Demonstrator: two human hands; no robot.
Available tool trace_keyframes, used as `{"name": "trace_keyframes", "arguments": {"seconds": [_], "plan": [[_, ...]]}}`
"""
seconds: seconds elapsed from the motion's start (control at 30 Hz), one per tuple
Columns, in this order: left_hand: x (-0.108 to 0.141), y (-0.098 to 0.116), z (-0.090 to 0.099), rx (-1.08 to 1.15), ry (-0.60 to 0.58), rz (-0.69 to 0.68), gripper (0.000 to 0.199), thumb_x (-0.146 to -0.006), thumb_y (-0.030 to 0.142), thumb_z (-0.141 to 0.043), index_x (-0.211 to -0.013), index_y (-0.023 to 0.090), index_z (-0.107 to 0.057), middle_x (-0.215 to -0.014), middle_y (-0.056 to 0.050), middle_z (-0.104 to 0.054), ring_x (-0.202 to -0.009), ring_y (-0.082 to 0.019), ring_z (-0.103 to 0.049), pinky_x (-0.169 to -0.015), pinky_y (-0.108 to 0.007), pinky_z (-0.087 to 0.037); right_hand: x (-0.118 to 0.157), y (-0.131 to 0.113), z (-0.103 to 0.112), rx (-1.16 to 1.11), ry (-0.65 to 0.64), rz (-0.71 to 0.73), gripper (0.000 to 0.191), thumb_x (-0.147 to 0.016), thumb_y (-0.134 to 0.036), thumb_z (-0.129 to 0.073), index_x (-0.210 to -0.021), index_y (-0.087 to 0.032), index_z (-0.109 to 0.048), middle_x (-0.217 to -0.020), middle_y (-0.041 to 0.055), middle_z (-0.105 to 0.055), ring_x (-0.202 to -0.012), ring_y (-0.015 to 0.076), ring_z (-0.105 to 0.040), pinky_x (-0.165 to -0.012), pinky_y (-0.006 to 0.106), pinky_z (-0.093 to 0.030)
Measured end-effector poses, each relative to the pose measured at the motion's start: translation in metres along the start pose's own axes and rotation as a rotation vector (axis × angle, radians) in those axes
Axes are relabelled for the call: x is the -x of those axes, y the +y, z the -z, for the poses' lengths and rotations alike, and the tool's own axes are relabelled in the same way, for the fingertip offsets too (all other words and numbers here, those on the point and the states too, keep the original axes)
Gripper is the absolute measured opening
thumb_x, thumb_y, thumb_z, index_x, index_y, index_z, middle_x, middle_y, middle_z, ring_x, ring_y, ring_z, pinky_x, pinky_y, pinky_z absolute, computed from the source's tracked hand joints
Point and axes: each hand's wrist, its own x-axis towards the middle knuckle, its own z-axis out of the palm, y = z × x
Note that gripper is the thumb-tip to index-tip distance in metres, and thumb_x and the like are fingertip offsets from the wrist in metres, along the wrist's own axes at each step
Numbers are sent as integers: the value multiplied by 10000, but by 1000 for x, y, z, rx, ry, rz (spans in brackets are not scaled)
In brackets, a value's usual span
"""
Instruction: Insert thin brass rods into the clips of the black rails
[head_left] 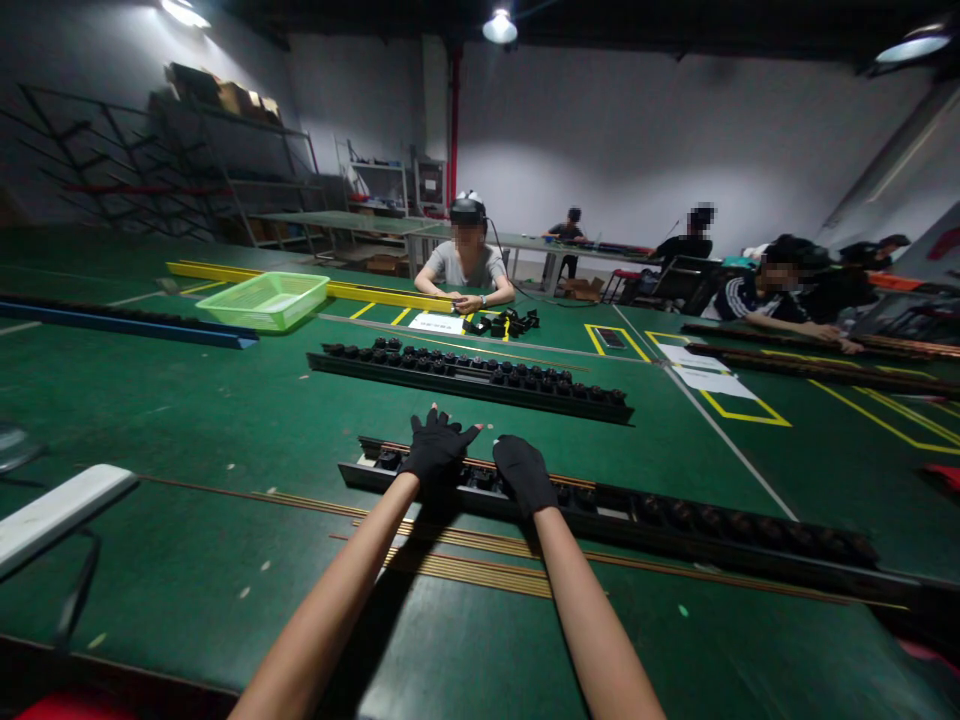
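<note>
A long black channel rail (720, 548) lies across the table before me, with a row of black blocks (480, 478) inside it and a copper-coloured rod (574, 482) along the top. My left hand (437, 447), in a black fingertip-less glove, rests over the rail's left part with fingers spread. To its right, my right hand (523, 472), gloved alike, is bent down on the rail with fingers together; anything in its grasp is hidden. On the near side, several thin brass-coloured rods (472, 573) lie beneath my forearms.
Beyond the rail lies another block-filled black rail (465, 380). A green basket (262, 300), a yellow rail (390, 296) and loose black parts (502, 323) are farther back. A person (465, 260) sits opposite. A white bar-shaped object (64, 510) stands at left.
</note>
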Motion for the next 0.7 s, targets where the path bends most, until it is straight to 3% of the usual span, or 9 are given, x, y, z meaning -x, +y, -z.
{"name": "trace_keyframes", "arguments": {"seconds": [0.1,0.2,0.3,0.5,0.7], "plan": [[-2,-6,9,-25,29,18,674,-932,164,-463,-1554,389,-329,-1447,-173,-540,-1424,-463,-344,-1054,-800,-250,-1,-2,3,11,-12,-4,388,-886,-120,-533,-1236,-150,-697,-1289,164,-683,-1215,233,-624,-1064,328,-455],[-2,-8,24,-75,131,64,634,-932,119,-441,-1505,389,-432,-1490,-154,-504,-1483,-456,-239,-1088,-801,-180,-1,-4,4,14,-45,-25,416,-910,-108,-490,-1280,-128,-678,-1339,167,-654,-1252,236,-611,-1088,345,-447],[1,-7,32,-93,199,111,496,-964,199,-450,-1431,342,-540,-1536,-140,-461,-1517,-447,-137,-1118,-779,-131,0,-4,3,-13,-56,-33,443,-932,-105,-453,-1327,-147,-651,-1404,146,-611,-1313,224,-566,-1119,350,-423],[12,-13,17,-105,13,85,539,-976,172,-373,-1479,334,-478,-1502,-164,-486,-1446,-452,-311,-1062,-726,-303,-3,-2,-3,-51,-33,-67,394,-941,-109,-449,-1238,-171,-701,-1310,126,-679,-1225,208,-626,-1084,334,-457],[6,-27,3,-72,18,-20,596,-934,135,-384,-1493,334,-449,-1426,-160,-545,-1347,-405,-438,-986,-667,-433,-8,2,-12,-46,3,-17,321,-959,-139,-505,-1207,-165,-709,-1264,124,-695,-1177,225,-638,-1072,364,-473]]}}
